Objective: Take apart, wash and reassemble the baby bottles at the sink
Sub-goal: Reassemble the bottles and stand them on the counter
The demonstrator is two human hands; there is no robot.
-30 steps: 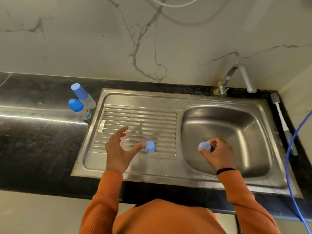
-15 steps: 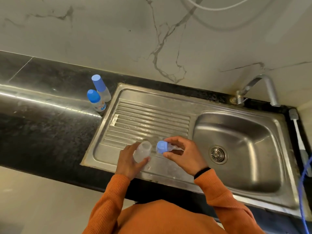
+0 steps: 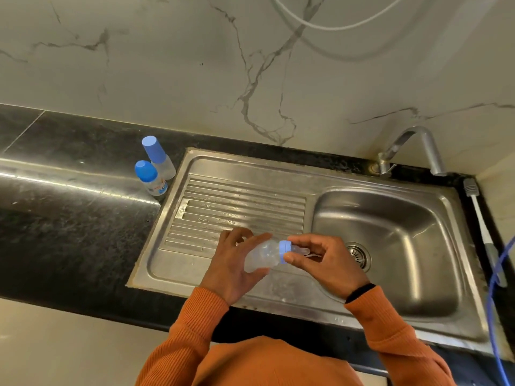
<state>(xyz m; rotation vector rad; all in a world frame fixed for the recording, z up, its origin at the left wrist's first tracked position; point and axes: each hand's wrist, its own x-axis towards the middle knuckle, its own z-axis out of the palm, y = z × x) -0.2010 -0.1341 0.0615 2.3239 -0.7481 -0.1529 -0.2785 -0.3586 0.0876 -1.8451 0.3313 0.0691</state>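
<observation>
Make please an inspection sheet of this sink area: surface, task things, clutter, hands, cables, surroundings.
Surface: steel sink with ribbed drainboard, set in a black counter.
Task things: clear bottle held over the drainboard, blue ring and teat on its neck; two capped bottles upright on the counter by the sink's left rim.
Clutter: brush lying right of the basin.
Hands: left hand holds the bottle body; right hand pinches the ring.
Cables: blue hose at right; white cable on the wall.
Surroundings: marble wall, tap with no water seen.
</observation>
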